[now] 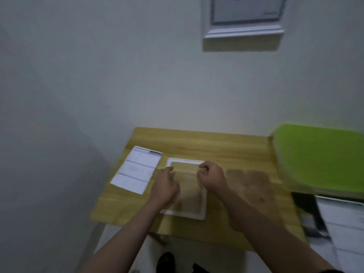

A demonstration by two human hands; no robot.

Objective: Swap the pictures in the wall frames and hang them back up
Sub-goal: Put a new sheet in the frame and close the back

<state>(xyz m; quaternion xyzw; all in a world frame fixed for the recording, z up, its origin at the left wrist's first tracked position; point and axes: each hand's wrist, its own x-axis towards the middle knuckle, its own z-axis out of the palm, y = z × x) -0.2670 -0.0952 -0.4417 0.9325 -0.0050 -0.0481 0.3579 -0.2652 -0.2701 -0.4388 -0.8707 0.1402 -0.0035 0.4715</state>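
Plain indoor room, home or office: bare white wall [118,75], framed picture [244,16], small wooden table [206,142].

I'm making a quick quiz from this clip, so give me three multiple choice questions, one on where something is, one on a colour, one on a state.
1. Where does the printed sheet lie?
A. left of the white frame on the table
B. on the green seat
C. on the wall

2. What colour is the chair seat?
A. red
B. green
C. black

3. How is the second frame?
A. hanging on the wall
B. flat on the table
C. held in a hand

Key: 1 A, the sheet lies beside the frame's left edge. 2 B, the seat is bright green. 3 A, it hangs above the table.
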